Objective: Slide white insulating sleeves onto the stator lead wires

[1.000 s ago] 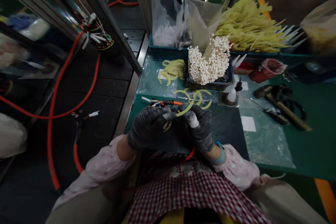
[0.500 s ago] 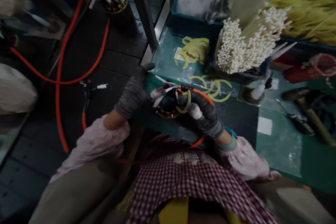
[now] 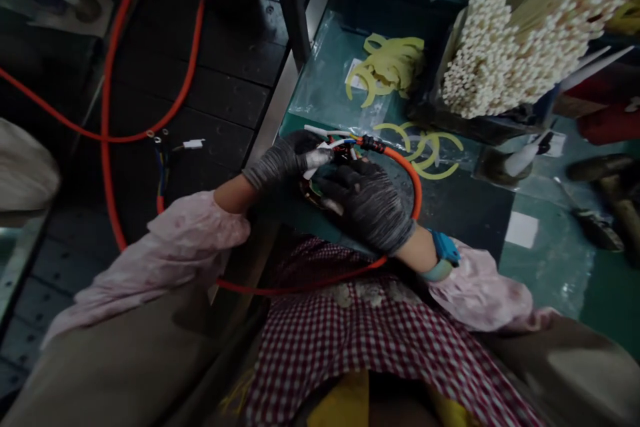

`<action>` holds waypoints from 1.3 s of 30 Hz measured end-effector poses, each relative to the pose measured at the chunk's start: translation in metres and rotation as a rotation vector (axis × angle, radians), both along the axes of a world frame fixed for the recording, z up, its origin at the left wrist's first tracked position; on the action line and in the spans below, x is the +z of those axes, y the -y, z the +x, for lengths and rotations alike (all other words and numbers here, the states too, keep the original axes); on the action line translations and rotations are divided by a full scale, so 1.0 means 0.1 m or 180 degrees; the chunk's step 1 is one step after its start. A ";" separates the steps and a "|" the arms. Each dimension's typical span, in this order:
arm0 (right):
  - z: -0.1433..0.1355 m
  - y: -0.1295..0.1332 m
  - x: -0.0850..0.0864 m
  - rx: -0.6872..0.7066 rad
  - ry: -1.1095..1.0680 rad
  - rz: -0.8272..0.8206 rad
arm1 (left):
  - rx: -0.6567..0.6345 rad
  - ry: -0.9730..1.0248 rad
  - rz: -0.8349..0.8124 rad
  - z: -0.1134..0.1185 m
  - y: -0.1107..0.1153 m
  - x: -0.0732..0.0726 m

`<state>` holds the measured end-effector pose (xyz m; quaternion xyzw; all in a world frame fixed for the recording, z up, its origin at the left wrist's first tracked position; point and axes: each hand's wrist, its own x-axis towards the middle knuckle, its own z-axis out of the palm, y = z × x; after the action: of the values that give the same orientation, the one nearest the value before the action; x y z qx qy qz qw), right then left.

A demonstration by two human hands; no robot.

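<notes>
A ring-shaped motor stator with copper-coloured windings sits on the bench in front of me, largely covered by my hands. My left hand, in a grey glove with a white thumb tip, is closed around white-sleeved wires at the stator's left side. Over its right side lies my right hand, also gloved, with fingers bent in toward the ring; what they grip is hidden. An orange cable ends above my right hand at a black tie, where thin coloured wires fan out. It loops down across my lap.
Yellow curved strips lie just beyond my right hand, and a heap of more strips is farther back. White-tipped sticks fill a dark bin. A hammer lies at the right. Orange cable hangs at the left.
My right hand has turned palm-down and moved left over the stator. The yellow strip at its fingers is no longer visible. My left hand has closed in on the wires. The view has shifted.
</notes>
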<state>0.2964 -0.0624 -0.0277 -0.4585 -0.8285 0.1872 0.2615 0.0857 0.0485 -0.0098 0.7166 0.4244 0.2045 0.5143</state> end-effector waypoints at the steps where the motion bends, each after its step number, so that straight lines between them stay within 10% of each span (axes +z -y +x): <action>1: 0.02 0.06 0.00 0.0007 -0.0002 0.0061 | 0.0111 0.0184 -0.0061 0.02 0.09 0.00; 9: 0.00 0.55 -0.01 -0.0293 -0.0147 0.0257 | 0.0596 0.0971 -0.0242 0.10 0.69 0.15; 21: -0.18 0.53 0.06 -0.0430 -0.0869 -0.0677 | 0.0015 0.0988 0.0500 -0.24 0.70 -0.15; 34: 0.13 0.62 0.35 -0.0010 -0.0678 0.0023 | -0.0107 0.0352 0.0613 -0.34 0.94 -0.22; 39: 0.26 0.47 0.43 -0.1017 -0.0576 -0.0133 | -0.0032 0.0131 0.0900 -0.20 0.98 -0.14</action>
<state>0.3222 -0.1096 0.0154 -0.5708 -0.7142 0.2009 0.3518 0.0659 -0.0494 -0.0242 0.7797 0.3771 0.2743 0.4178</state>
